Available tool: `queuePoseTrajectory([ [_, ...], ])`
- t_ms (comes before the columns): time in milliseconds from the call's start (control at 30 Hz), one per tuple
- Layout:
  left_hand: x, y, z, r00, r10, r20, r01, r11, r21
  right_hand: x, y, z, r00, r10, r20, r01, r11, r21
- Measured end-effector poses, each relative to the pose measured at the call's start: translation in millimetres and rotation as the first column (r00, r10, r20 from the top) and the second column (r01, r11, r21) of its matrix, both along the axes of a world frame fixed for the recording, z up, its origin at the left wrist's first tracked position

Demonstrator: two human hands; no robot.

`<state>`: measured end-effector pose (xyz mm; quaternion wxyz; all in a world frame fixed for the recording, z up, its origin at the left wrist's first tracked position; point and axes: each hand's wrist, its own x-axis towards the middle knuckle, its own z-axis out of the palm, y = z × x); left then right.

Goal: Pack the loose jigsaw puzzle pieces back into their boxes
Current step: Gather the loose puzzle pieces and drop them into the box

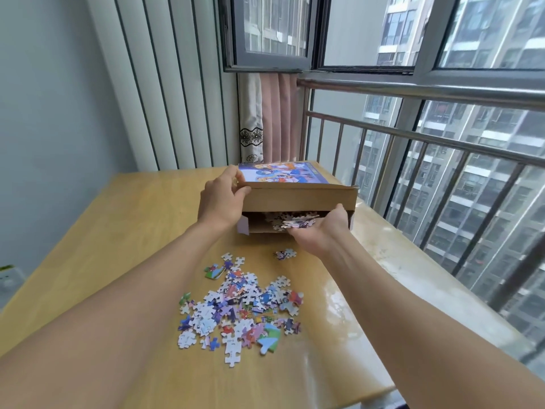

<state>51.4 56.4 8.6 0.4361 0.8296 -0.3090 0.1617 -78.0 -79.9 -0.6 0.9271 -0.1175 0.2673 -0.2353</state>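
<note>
From the head camera, a wooden table (124, 231) stands beside a railed window (413, 137), and both bare arms reach forward across it. The left hand (219, 202) grips the near left corner of the puzzle box (298, 196): its fingers curl over the printed lid and the thumb presses along the brown side panel, holding the flap raised so that the near end of the box gapes open. The right hand (320, 228) lies palm up at that opening, fingers cupped loosely together under a handful of puzzle pieces (298, 223), which sit on the fingertips right at the mouth of the box; more pieces show inside the box behind them. The box rests at the far middle of the table, close to a pink curtain (277, 116). The main heap of loose pieces (239, 308) lies on the table between the two forearms, nearer the camera and apart from the box. A small stray cluster (285, 254) sits just beside the right wrist, between heap and box.
</note>
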Motion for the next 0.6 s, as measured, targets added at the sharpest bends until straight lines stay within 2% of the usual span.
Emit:
queuePoseTrajectory([
  [100,-0.5,-0.4,0.2,1.000,0.007,0.003,-0.007,1.000,-0.010,9.5,1.3,3.7,0.993,-0.056,-0.105,0.054,0.998,-0.021],
  [233,0.9,0.4,1.3,1.000,-0.019,-0.001,0.019,1.000,-0.012,6.5,1.4,0.0,0.951,-0.054,-0.305,-0.015,0.976,-0.218],
  [300,0.2,0.4,1.7,0.999,-0.037,0.004,0.037,0.999,-0.011,4.6,-3.2,-6.9,0.926,-0.069,-0.371,-0.070,0.935,-0.349],
  [433,-2.5,-1.3,3.8,0.997,-0.077,0.016,0.077,0.997,-0.008,7.5,-19.9,-25.1,0.879,-0.119,-0.461,-0.200,0.787,-0.584],
  [467,-2.2,-1.2,3.6,0.997,-0.080,0.016,0.080,0.997,-0.006,6.4,-24.1,-30.2,0.843,-0.159,-0.514,-0.277,0.690,-0.668],
  [500,-2.1,-1.5,3.8,0.996,-0.083,0.017,0.083,0.997,-0.004,3.6,-28.3,-33.8,0.791,-0.226,-0.569,-0.393,0.525,-0.755],
  [533,-1.5,-1.6,3.3,0.996,-0.083,0.017,0.083,0.997,-0.001,-2.1,-30.7,-35.3,0.738,-0.302,-0.603,-0.518,0.319,-0.794],
  [600,-0.3,-2.1,2.9,0.996,-0.082,0.021,0.082,0.997,0.000,-15.2,-32.8,-35.8,0.701,-0.411,-0.584,-0.653,-0.038,-0.757],
])
